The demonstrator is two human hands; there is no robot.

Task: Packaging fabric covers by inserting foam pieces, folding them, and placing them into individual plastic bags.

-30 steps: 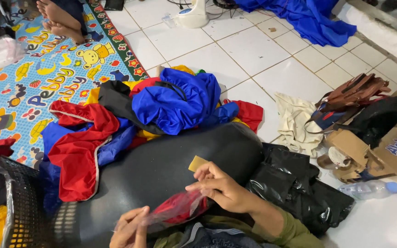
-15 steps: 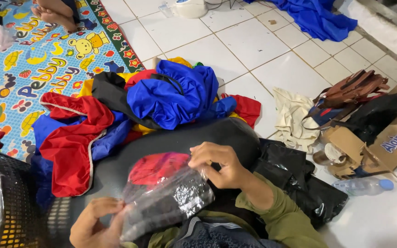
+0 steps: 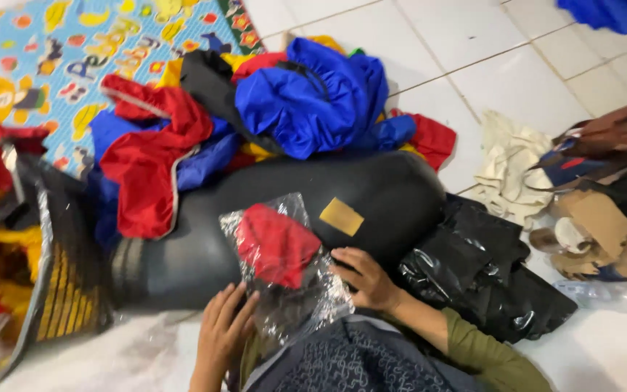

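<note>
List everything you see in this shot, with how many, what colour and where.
clear plastic bag: one, see-through, red cloth inside, resting on the black cylinder in front of the person
black cylinder: one, with a tan patch, lying across the middle
pile of garments: several, blue, red, yellow and black, behind the cylinder
play mat: one, multicoloured, top left
basket: one, dark, left edge, yellow and red cloth inside
black plastic sheets: a heap, right of the cylinder
cream cloth: one, on the white tiles at right
cardboard: brown pieces, far right
plastic bottle: one, clear, lower right
left hand: at the bag's lower left edge
right hand: at the bag's right edge, olive sleeve
</note>
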